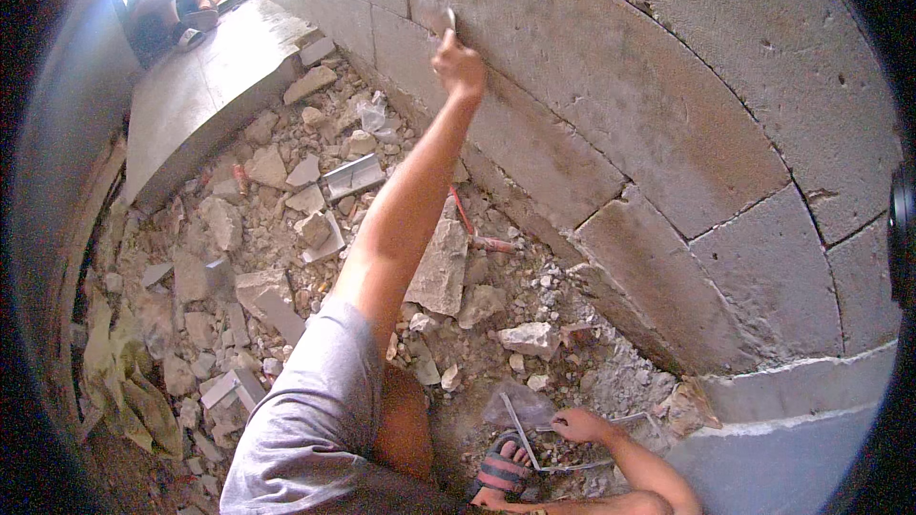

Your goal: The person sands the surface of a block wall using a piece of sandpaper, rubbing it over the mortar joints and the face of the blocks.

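My left hand point(459, 69) grips a small, flat, pale tool point(451, 21) at the far part of the grey-brown block wall point(582, 67) on the right; I judge I'm scraping its surface. Near right, my right hand point(580, 425) has curled fingers beside thin, pale, straight strips point(520, 430), grip unclear to me. Next calls for a steady, angled stroke, I think

From where I stand I count two hands, one left hand point(460, 65) and one right hand point(582, 426); one thin tool point(451, 23); one dark sandal point(501, 472); one olive cloth point(122, 381); one smooth slab point(200, 81); two clear plastic pieces, an upper piece point(376, 118) and a lower piece point(523, 405); one other person point(162, 14). Broken stones point(442, 272): dozens, beyond my exact count.
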The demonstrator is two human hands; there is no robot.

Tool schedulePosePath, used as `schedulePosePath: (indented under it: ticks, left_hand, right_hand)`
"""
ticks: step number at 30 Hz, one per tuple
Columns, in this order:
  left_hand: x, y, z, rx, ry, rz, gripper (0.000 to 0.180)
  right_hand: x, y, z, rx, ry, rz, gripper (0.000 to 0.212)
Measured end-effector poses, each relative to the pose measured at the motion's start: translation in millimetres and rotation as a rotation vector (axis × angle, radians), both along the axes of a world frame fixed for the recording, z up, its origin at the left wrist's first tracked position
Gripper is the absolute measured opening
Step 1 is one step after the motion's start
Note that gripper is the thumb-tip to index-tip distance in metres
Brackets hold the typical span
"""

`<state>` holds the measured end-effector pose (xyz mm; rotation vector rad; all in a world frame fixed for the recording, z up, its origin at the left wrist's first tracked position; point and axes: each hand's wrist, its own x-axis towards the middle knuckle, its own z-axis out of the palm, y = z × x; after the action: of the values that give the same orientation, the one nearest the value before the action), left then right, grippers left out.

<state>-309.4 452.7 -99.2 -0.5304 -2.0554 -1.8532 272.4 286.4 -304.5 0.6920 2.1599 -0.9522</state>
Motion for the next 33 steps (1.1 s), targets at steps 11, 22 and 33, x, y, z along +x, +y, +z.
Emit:
schedulePosePath:
  ticks: [11, 22, 33]
  left_hand:
    - [-3.1, 13.3, 1.3, -0.031, -0.043, 0.121, 0.042]
    - [20.5, 7.7, 4.6, -0.095, -0.032, -0.007, 0.043]
    - [-32.1, -0.8, 13.0, -0.183, 0.011, 0.056, 0.037]
  right_hand:
    - [-14.0, 2.1, 13.1, 0.037, -0.081, -0.025, 0.036]
    - [13.8, 2.0, -9.6, -0.013, 0.046, 0.048, 0.035]
    - [-8.3, 3.3, 10.4, -0.065, 0.027, -0.038, 0.036]
